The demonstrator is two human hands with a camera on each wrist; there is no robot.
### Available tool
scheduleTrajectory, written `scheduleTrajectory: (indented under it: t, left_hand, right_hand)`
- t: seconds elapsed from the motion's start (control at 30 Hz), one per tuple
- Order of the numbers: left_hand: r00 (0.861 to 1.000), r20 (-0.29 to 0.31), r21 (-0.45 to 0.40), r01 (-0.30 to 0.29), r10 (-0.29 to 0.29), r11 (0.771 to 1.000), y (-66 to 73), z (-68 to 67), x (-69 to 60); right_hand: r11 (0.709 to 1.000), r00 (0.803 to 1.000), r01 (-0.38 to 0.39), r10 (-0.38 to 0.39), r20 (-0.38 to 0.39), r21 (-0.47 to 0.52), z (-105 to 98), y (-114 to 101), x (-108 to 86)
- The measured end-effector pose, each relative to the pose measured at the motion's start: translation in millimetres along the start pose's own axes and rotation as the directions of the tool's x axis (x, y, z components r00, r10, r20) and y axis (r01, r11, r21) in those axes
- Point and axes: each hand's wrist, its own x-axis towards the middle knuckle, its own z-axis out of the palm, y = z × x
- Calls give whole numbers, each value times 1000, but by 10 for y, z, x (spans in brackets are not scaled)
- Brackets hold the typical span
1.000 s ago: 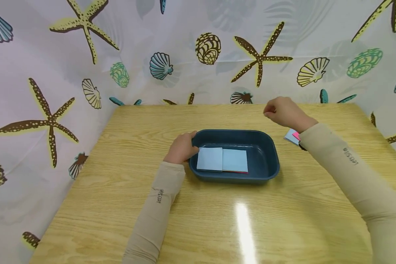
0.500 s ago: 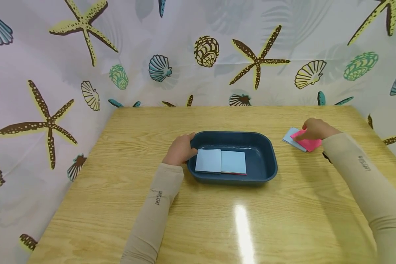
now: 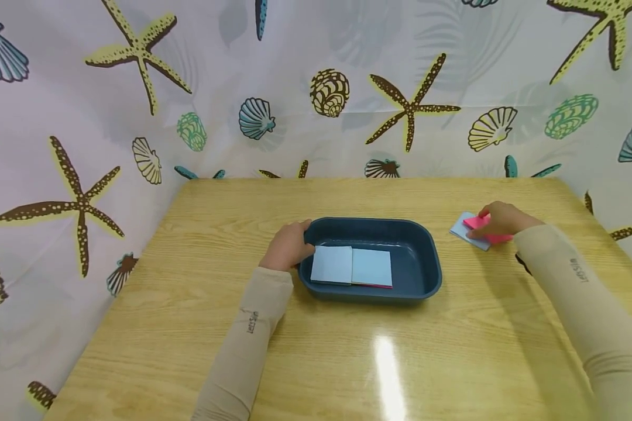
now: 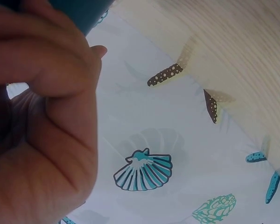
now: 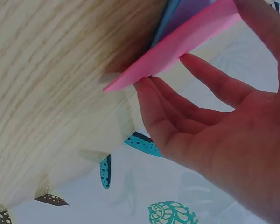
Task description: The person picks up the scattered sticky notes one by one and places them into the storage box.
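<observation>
At the left end of a dark blue plastic bin (image 3: 432, 257), my left hand (image 3: 286, 245) grips the rim, thumb over the inner side. Two light blue sticky note pads, a left one (image 3: 332, 264) and a right one (image 3: 371, 268), lie side by side in the bin; red shows under the right one. To the right of the bin my right hand (image 3: 505, 218) holds a pink sticky note pad (image 5: 182, 49) between thumb and fingers. The pink pad sits tilted over another light blue pad (image 3: 459, 229) on the table. In the left wrist view the curled left hand (image 4: 46, 112) hides its grip.
The bin stands on a wood-grain table (image 3: 216, 351). A white cloth (image 3: 295, 47) printed with starfish and shells hangs behind and to the left, meeting the table's back edge. Light glares on the table in front of the bin.
My right hand has come down and rightward from above the table to the pink pad, and the pad has tilted slightly. My left hand stays on the bin's rim.
</observation>
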Motion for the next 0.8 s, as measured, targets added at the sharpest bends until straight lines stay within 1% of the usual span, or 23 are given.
scheduleTrajectory:
  t: [0.07,0.17,0.33,0.4,0.47,0.53,0.6,0.67,0.73,0.8]
  left_hand:
    - [1000,-2,-1,-8,8,1000,-3,12,-8]
    - [1000,2,1,-6,6,1000,-11,18,-15]
    - [1000,-7,13,3,-3,1000,-29,16,-7]
    - [1000,-2,12,0,0,1000,-32,20,-1]
    - [1000,11,12,-4,4,1000,-32,28,1]
    - [1000,18,13,-6,6,1000,-27,36,5]
    - [1000,15,22,-3,3,1000,-18,39,3]
    - [1000,10,32,-2,1,1000,-7,35,3]
    - [1000,13,33,6,-7,999,1,26,0]
    - [1000,16,33,11,-11,999,4,18,-2]
  right_hand:
    - [1000,1000,-2,2,-8,6,22,29,-4]
    - [1000,1000,-3,3,-18,13,38,50,-8]
    - [999,999,-14,16,-31,47,45,17,-23]
    - [998,999,-10,13,-50,57,40,-12,-51]
    - [998,996,14,-9,-90,55,25,-61,-96]
    - [997,989,52,-44,-141,51,-15,-159,-159]
    - [994,975,101,-91,-202,44,-66,-309,-220]
    - [986,960,158,-142,-241,51,-117,-505,-289]
    - [973,945,222,-200,-258,58,-160,-738,-363]
    - [951,928,300,-273,-253,71,-181,-989,-435]
